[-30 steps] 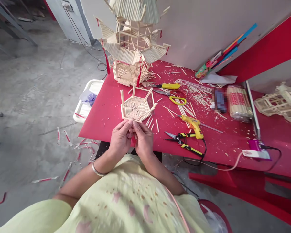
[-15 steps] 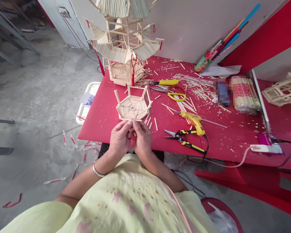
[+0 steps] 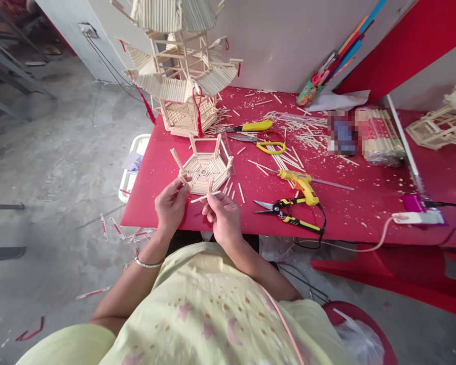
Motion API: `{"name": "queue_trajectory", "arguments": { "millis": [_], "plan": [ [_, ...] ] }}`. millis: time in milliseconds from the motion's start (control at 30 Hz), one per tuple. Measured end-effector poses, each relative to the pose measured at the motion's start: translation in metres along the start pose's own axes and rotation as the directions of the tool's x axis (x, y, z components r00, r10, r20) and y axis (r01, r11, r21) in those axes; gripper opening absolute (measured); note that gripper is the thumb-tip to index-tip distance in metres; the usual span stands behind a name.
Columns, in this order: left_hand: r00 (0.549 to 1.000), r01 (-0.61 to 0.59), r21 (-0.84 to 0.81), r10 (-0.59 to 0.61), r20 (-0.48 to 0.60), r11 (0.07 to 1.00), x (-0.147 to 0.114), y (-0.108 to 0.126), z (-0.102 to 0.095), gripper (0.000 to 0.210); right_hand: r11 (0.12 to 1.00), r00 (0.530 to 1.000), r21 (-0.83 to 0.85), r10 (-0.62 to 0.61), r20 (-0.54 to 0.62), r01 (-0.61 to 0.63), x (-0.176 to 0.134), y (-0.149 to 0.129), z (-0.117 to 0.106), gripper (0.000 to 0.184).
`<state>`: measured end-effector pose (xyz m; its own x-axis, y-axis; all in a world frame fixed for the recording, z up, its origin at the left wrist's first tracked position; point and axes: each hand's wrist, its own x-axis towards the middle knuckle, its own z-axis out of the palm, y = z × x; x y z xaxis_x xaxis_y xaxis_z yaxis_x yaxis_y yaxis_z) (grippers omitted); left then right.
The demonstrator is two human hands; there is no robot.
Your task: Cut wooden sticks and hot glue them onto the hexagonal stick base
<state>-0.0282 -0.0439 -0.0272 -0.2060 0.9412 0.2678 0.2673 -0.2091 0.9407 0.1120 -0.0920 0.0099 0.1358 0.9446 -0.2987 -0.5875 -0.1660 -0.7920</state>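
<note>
A small hexagonal stick base [image 3: 203,172] with upright posts rests on the red table near its front edge. At its front left corner my left hand [image 3: 172,205] is closed, thumb and fingertips on the corner. Between the thumb and fingers of my right hand [image 3: 225,215] is a short wooden stick [image 3: 200,199], held level just in front of the base's near side. Right of the base lie a few loose cut sticks [image 3: 240,192].
Behind stands a stick pagoda [image 3: 182,81] with red tassels. To the right lie a yellow glue gun [image 3: 299,183], pruning shears [image 3: 289,215], scissors [image 3: 266,146], a utility knife [image 3: 254,126] and scattered sticks [image 3: 311,134]. A power strip [image 3: 418,217] sits near the right front edge.
My hands, earlier together in front of the base, have parted. The left has moved to the base's left corner; the stick now shows in my right hand. The view has shifted slightly.
</note>
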Motion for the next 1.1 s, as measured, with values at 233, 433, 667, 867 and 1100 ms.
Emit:
{"name": "queue_trajectory", "arguments": {
  "millis": [233,433,667,867,1100],
  "plan": [
    [0.999,-0.020,-0.057,0.022,0.034,0.998,-0.019,0.003,0.016,0.022,0.999,1.000,0.041,0.019,-0.023,-0.018,0.010,-0.006,-0.009,0.028],
    [0.997,0.013,-0.106,-0.005,0.077,0.994,-0.023,0.009,0.023,0.019,0.998,0.994,0.061,0.008,-0.110,-0.001,0.022,-0.012,-0.018,0.031],
    [0.997,0.030,-0.134,-0.021,0.069,0.990,-0.023,0.008,0.026,0.020,0.997,0.995,0.069,0.039,-0.092,-0.033,0.030,-0.013,-0.020,0.035],
    [0.996,-0.001,-0.124,0.011,0.086,0.992,-0.023,0.006,0.024,0.016,0.997,0.995,0.072,0.030,-0.092,-0.023,0.032,-0.012,-0.018,0.032],
    [0.996,0.017,-0.122,-0.006,0.092,0.992,-0.024,0.006,0.023,0.020,0.998,0.995,0.063,0.025,-0.102,-0.019,0.033,-0.013,-0.016,0.032]
  ]
}}
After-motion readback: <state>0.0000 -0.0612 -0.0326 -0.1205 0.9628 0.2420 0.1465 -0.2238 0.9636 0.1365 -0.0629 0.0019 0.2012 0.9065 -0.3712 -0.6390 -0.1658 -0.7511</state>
